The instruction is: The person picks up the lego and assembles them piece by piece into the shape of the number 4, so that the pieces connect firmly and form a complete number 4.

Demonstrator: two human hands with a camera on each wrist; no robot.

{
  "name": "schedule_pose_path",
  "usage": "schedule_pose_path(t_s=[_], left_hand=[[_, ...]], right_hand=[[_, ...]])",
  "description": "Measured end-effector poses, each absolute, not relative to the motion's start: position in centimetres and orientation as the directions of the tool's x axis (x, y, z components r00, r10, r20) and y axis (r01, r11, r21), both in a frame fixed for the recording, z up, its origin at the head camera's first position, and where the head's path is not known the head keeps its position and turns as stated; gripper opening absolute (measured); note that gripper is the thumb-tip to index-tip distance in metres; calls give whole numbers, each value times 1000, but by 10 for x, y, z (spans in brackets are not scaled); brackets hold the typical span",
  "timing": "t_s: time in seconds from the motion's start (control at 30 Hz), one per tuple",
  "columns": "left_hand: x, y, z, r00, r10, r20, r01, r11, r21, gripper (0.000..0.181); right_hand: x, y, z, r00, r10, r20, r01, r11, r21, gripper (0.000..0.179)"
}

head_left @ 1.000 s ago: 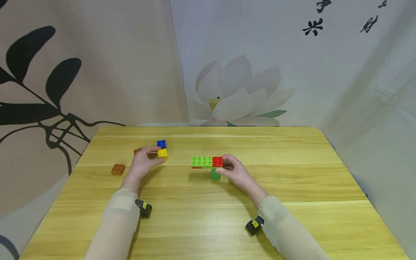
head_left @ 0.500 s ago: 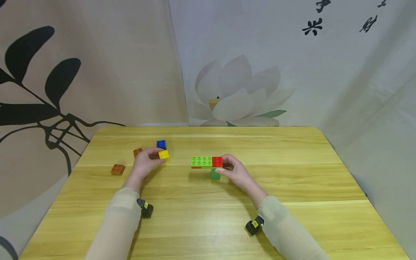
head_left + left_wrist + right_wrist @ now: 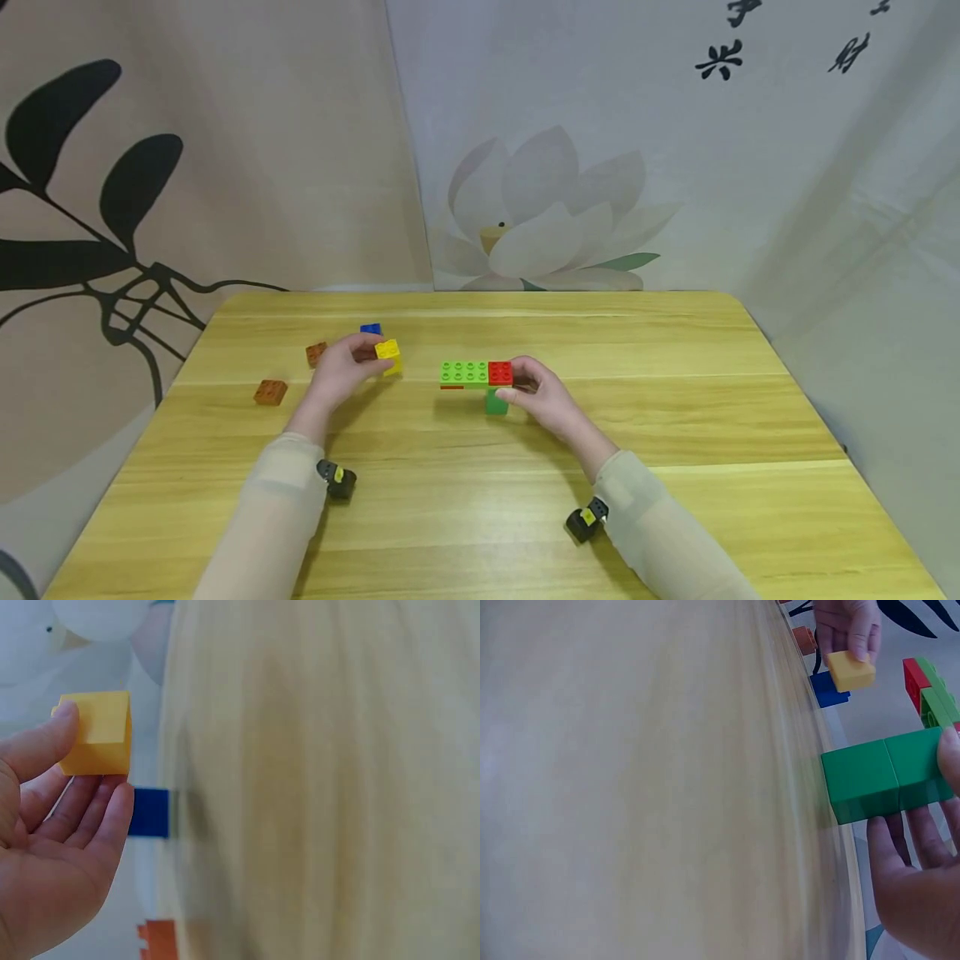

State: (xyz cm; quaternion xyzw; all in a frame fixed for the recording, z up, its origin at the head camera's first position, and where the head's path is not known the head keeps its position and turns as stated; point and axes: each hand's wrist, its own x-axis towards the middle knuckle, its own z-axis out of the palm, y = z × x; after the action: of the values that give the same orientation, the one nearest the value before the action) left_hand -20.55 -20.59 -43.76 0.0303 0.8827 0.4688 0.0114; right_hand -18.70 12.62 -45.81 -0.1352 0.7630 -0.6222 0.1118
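Observation:
My left hand (image 3: 339, 372) pinches a yellow toy brick (image 3: 388, 358) between thumb and fingers, lifted off the table. In the left wrist view the yellow brick (image 3: 97, 731) shows a smooth side. To its right, my right hand (image 3: 546, 398) grips a built piece of joined bricks. On its top are a lime green brick (image 3: 464, 375) and a red brick (image 3: 500, 372), with a bit of red below the lime one. Two stacked green bricks (image 3: 885, 776) form its leg in the right wrist view; the right thumb and fingers hold near its upper end.
A blue brick (image 3: 371, 329) lies behind the left hand, partly hidden. Two orange-brown bricks rest to the left, one farther back (image 3: 316, 355) and one nearer (image 3: 270, 392). The wooden table (image 3: 480, 517) ends at a printed cloth backdrop (image 3: 300, 167).
My left hand has lifted the yellow brick away from beside the blue brick and carried it a little to the right, tilting it. The right hand and its built piece stay almost still.

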Motion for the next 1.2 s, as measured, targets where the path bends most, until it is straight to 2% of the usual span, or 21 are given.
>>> schedule_pose_path(t_s=[0.23, 0.47, 0.73, 1.2], left_hand=[[-204, -188, -419, -996, 75, 57, 88, 534, 841, 43], [-203, -170, -399, -991, 79, 108, 134, 524, 841, 40], [-199, -148, -382, -970, 147, 192, 240, 483, 842, 36], [-195, -107, -366, -944, 265, 197, 305, 466, 830, 34]], right_hand=[[-173, 123, -432, -935, -355, 15, -86, 184, -979, 34], [-172, 123, -431, -937, -349, 15, -78, 166, -983, 33], [-173, 124, -431, -937, -349, 11, -73, 165, -984, 34], [-174, 124, -432, -935, -355, 3, -66, 166, -984, 32]])
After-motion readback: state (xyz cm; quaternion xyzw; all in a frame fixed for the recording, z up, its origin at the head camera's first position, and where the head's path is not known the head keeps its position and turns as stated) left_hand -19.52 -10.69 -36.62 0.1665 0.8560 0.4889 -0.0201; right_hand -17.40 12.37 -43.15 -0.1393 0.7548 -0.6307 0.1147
